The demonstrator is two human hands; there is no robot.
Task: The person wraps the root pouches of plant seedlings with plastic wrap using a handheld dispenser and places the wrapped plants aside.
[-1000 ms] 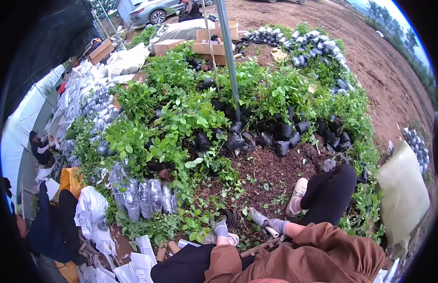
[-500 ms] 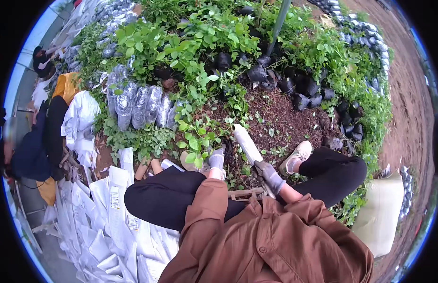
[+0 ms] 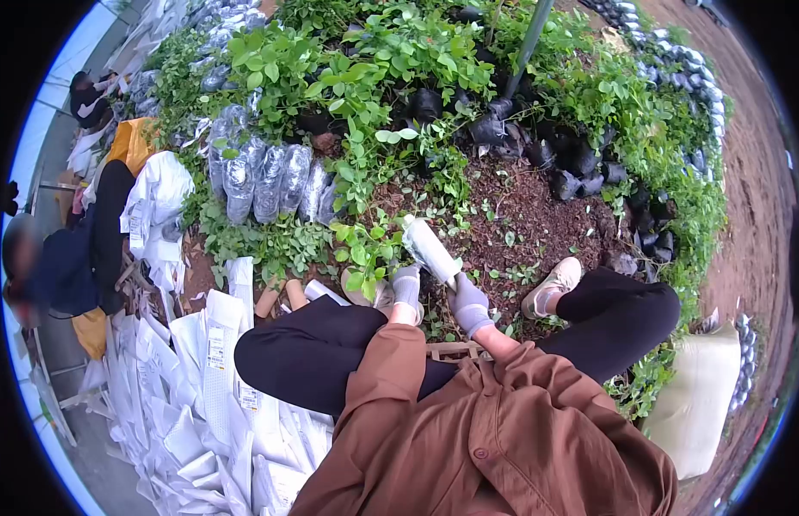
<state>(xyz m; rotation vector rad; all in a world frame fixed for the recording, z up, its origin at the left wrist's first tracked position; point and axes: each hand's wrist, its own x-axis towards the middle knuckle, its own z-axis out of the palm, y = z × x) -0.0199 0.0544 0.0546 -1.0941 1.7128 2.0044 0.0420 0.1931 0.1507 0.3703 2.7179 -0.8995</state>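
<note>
My right hand [image 3: 470, 303], in a grey glove, grips the lower end of a pale, whitish tube [image 3: 432, 251], whose upper end tilts away to the left. Close against the tube's left side is my left hand [image 3: 406, 285], also gloved. Its fingers look curled, but what they hold is hidden. Leafy green stems [image 3: 362, 251] stand just left of that hand and around the tube's upper end. Beneath both hands lies dark brown loose soil [image 3: 520, 219] with scattered leaves.
White packaging sleeves [image 3: 202, 387] are heaped at the left. Silver-wrapped bundles [image 3: 266, 182] and black plastic bags [image 3: 571, 159] with plants stand ahead, near a slanted pole [image 3: 528, 47]. A pale sack [image 3: 696, 400] is at right. Another person [image 3: 68, 258] sits at far left.
The tube has swung slightly left and looks shorter, pointing more away from me. My left hand has come up beside it, and my right hand has shifted left. The view has shifted slightly.
</note>
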